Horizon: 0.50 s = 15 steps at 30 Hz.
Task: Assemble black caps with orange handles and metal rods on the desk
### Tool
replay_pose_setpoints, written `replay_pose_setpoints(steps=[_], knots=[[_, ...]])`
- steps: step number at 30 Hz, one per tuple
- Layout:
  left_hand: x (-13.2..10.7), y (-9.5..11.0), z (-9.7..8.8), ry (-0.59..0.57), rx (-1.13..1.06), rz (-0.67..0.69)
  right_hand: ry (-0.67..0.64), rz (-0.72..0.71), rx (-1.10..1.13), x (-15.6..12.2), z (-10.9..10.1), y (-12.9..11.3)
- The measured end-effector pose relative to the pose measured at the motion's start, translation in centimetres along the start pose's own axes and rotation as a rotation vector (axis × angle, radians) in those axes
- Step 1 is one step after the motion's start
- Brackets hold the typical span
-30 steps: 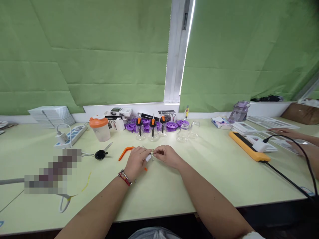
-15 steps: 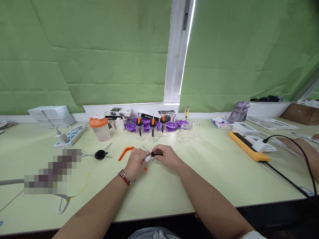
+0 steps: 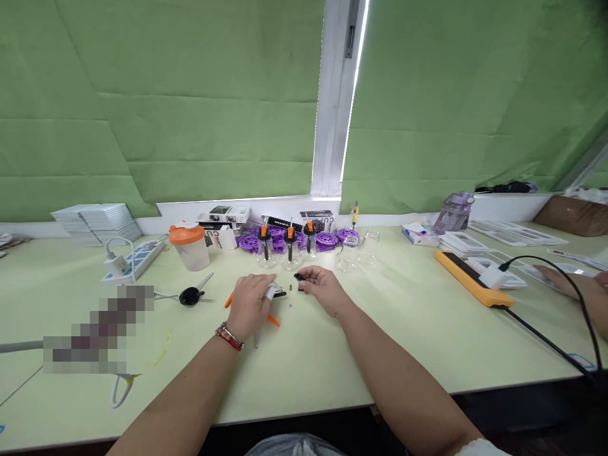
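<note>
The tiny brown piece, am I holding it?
No, the tiny brown piece lies on the table between the left hand and the right hand.

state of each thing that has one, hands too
left hand: palm down, grip unclear
right hand: pinching black part
orange-lidded cup: lid on
three jars: tops fitted
two clear jars: uncapped
purple bottle: lidded, upright
white power strip: charger plugged in
white adapter: cable attached
</note>
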State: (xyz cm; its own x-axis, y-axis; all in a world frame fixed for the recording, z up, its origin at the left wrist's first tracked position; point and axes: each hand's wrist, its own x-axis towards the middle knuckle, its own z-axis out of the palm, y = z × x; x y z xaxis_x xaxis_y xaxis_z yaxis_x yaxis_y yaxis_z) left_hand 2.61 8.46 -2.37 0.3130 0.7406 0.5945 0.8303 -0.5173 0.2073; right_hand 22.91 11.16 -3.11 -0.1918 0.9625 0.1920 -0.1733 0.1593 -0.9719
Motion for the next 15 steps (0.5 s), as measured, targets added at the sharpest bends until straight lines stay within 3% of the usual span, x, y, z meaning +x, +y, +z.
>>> replay_pose_setpoints(steps=[2,3,6,9,15], knots=[[0.2,-0.4,-0.4,0.021,0.091,-0.217,0.09,-0.009,0.081,0.4,-0.9,-0.2],[0.2,-0.5,-0.6,-0.026,0.129,-0.316,0.124,-0.01,0.111,0.6,-1.3,-0.2],[0.3,-0.5,-0.8,-0.295,0.152,-0.488,0.179,0.017,0.139,0.9,-2.3,-0.2],[0.3,-0.1,-0.5,-0.448,0.113,-0.53,0.193,0.044,0.114,1.0,-2.6,0.1],[0.0,0.1,0.8,-0.434,0.106,-0.53,0.198,0.026,0.089,1.2,-2.6,0.5]])
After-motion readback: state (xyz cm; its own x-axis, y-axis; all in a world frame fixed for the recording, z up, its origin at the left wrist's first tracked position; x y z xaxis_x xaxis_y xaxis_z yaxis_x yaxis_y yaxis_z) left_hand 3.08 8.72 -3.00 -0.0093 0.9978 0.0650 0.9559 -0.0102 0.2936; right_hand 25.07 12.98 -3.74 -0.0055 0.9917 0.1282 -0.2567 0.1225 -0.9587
